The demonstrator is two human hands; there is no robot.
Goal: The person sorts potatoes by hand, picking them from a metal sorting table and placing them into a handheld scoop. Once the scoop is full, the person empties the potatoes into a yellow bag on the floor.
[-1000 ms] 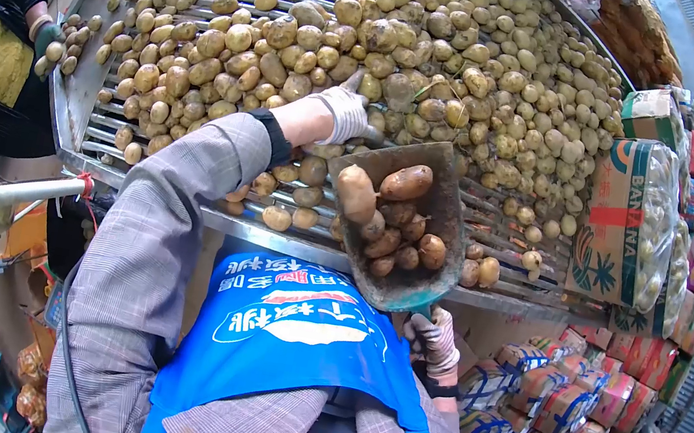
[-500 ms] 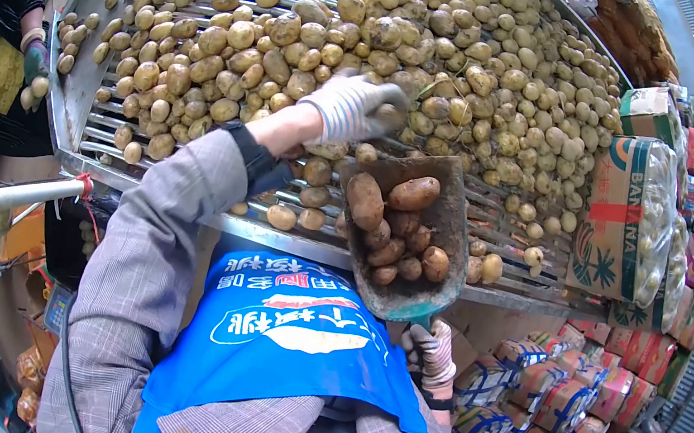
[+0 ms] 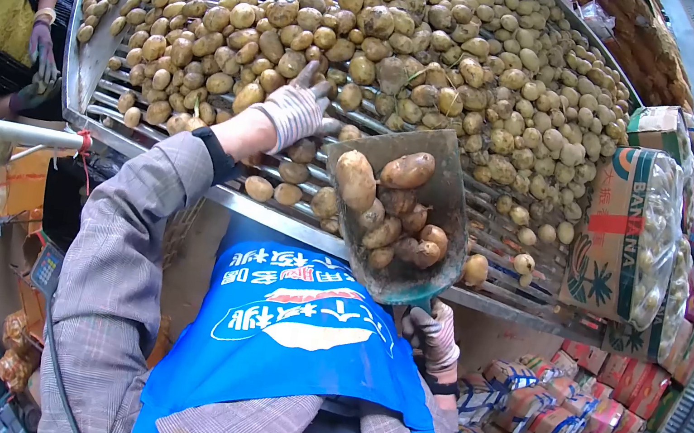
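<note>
Potatoes (image 3: 239, 38) cover most of the slatted metal rack (image 3: 290, 227), thick in the middle and at the far side, more thinly along the near edge, where bare bars are showing. At the right end of the rack stands a carton (image 3: 609, 233) printed with the word BANANA and crossed by red tape, and in it is a clear plastic bag (image 3: 657, 241) full of potatoes. Below it, on the right, there are many strapped boxes (image 3: 551, 425) in piles. On the far left, another person (image 3: 2, 30) stands beside the rack, with a gloved hand (image 3: 42, 55) hanging low. Nearer, a white pipe (image 3: 12, 131) with a red tie (image 3: 84, 140) reaches in close to the rack's corner. A blue apron (image 3: 311, 321) covers the wearer's front. The scoop (image 3: 441, 200) lies over the near edge of the rack and hides part of the bars; inside it is a small heap of potatoes. It is to the right of the left hand (image 3: 291, 111) and just above the right hand (image 3: 432, 336), which is closed around its handle (image 3: 421, 303). The gloved left hand is opened over the potatoes, its fingers spread; whether it touches one, I cannot tell.
</note>
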